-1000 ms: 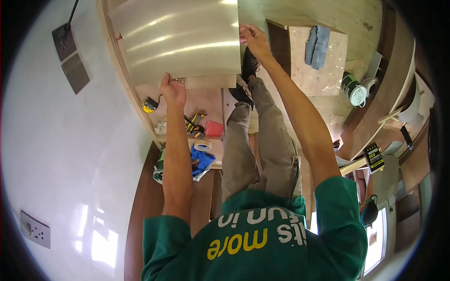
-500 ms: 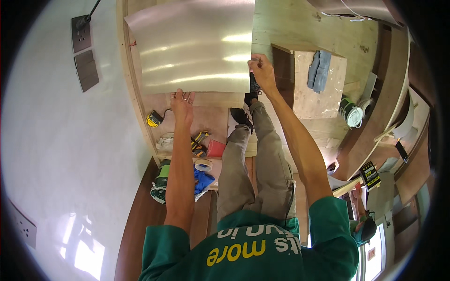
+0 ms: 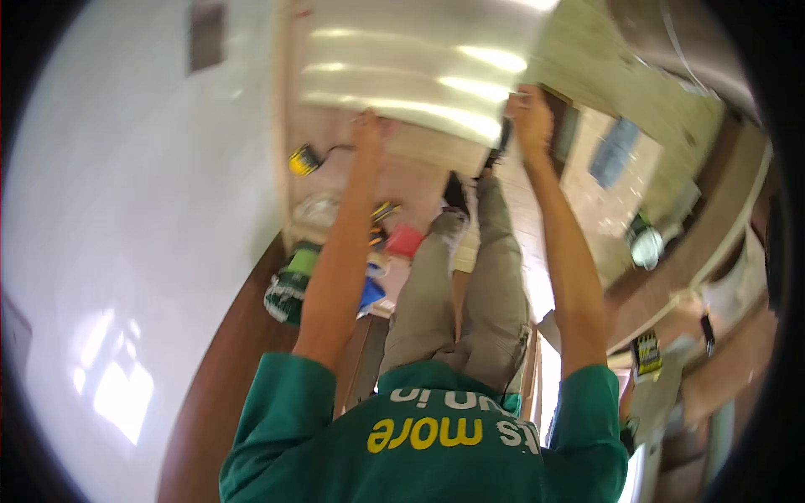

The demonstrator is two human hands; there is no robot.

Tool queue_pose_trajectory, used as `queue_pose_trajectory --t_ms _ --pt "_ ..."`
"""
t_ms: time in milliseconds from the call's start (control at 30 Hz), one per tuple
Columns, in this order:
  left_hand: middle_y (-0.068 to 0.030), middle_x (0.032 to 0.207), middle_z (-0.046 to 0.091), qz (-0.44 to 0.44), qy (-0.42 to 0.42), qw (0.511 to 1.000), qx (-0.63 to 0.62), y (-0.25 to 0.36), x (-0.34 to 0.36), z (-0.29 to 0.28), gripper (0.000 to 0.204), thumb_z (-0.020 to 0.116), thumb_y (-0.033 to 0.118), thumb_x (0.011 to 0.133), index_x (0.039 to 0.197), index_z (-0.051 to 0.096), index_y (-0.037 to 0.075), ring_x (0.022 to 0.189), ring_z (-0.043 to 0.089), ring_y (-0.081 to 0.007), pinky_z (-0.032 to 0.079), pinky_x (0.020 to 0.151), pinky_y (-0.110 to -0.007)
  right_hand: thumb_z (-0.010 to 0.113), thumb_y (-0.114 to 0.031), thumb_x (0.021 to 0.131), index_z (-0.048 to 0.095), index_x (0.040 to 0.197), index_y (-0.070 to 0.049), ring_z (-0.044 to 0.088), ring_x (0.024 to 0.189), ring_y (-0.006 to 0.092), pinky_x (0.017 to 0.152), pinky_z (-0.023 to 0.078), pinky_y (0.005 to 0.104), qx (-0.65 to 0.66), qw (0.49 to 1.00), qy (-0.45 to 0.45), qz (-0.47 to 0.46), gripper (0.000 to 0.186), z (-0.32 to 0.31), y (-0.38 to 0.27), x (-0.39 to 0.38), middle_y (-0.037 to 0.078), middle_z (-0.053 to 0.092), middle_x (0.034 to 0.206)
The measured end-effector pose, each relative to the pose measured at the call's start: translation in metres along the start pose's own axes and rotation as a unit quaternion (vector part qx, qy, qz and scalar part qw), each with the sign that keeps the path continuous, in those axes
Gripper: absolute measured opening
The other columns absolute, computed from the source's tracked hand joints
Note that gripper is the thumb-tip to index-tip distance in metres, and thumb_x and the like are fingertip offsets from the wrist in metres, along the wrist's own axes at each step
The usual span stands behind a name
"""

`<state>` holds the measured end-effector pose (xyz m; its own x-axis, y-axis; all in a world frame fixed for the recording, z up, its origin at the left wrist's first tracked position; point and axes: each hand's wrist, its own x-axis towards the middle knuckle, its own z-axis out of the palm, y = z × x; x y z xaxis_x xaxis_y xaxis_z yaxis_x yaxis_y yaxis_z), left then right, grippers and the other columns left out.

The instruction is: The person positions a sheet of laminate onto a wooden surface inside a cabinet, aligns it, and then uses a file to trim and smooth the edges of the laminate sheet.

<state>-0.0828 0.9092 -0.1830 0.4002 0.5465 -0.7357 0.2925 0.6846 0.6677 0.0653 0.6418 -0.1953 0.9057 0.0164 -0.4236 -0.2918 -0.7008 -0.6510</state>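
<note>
A large shiny brushed metallic sheet (image 3: 402, 63) spans the top of the view, blurred by motion. My left hand (image 3: 367, 132) grips its lower edge near the middle, fingers curled at the edge. My right hand (image 3: 530, 119) pinches the sheet at its right edge. Below the sheet, a yellow tape measure (image 3: 303, 159) lies on a plywood ledge (image 3: 405, 168) left of my left hand, with yellow-black tools (image 3: 384, 211) and a red cup (image 3: 405, 241) farther down.
A white wall (image 3: 134, 210) fills the left. A green bucket (image 3: 283, 296) and blue cloth (image 3: 371, 293) lie beside my left forearm. My legs (image 3: 486, 277) stretch forward. At right are a wooden box (image 3: 595, 201) with grey cloth (image 3: 616, 142), another bucket (image 3: 646, 243) and curved wooden panels (image 3: 704, 218).
The view has swung, shifting the surroundings rightward and tilting them, with more blur. Both hands still hold the sheet, which now appears slanted and farther right.
</note>
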Motion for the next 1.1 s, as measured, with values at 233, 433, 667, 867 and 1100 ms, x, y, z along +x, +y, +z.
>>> queue_pose_trajectory --t_ms 233,433,667,867,1100 --pt "-0.0169 0.112 0.059 0.025 0.008 0.999 0.024 0.018 -0.044 0.016 0.038 0.05 0.027 0.101 0.129 0.039 0.003 0.098 0.065 -0.0284 0.057 0.084 -0.039 0.067 -0.034 0.089 0.061 0.113 -0.006 0.068 0.078 0.0244 0.072 0.051 0.0354 -0.01 0.999 -0.011 -0.028 0.037 -0.014 0.002 -0.007 0.014 0.069 0.087" --pt "-0.0099 0.097 0.064 -0.019 0.006 0.947 0.321 -0.037 -0.141 -0.042 0.03 0.054 0.029 0.099 0.111 0.053 0.001 0.084 0.067 -0.0198 0.054 0.071 -0.032 0.061 -0.025 0.096 0.057 0.113 0.004 0.061 0.071 0.0148 0.065 0.049 0.0286 0.087 0.992 -0.068 -0.059 0.034 -0.03 0.056 -0.032 0.009 0.065 0.082" --pt "-0.0092 0.097 0.065 -0.114 -0.063 0.969 0.209 -0.145 -0.233 -0.091 0.025 0.053 0.021 0.098 0.114 0.054 0.002 0.085 0.067 -0.0172 0.052 0.071 -0.029 0.058 -0.018 0.098 0.056 0.116 0.001 0.061 0.071 0.0134 0.061 0.049 0.0264 0.161 0.973 -0.149 0.071 0.026 -0.021 0.099 -0.086 0.007 0.064 0.083" --pt "-0.0091 0.098 0.064 -0.121 -0.03 0.979 0.161 -0.136 -0.233 -0.089 0.022 0.055 0.015 0.098 0.116 0.055 0.003 0.086 0.066 -0.0178 0.054 0.074 -0.03 0.058 -0.015 0.097 0.057 0.11 -0.002 0.063 0.074 0.0144 0.062 0.053 0.0267 0.204 0.957 -0.2 0.046 0.019 0.014 0.134 -0.127 0.009 0.065 0.089" --pt "-0.0061 0.091 0.061 -0.044 0.073 0.978 0.192 -0.152 -0.247 -0.196 0.013 0.059 0.009 0.094 0.105 0.057 0.002 0.079 0.06 -0.0134 0.053 0.071 -0.029 0.06 -0.009 0.09 0.061 0.101 -0.008 0.065 0.074 0.022 0.066 0.053 0.0365 -0.032 0.958 -0.261 -0.115 0.011 0.058 0.087 -0.232 0.008 0.065 0.078"
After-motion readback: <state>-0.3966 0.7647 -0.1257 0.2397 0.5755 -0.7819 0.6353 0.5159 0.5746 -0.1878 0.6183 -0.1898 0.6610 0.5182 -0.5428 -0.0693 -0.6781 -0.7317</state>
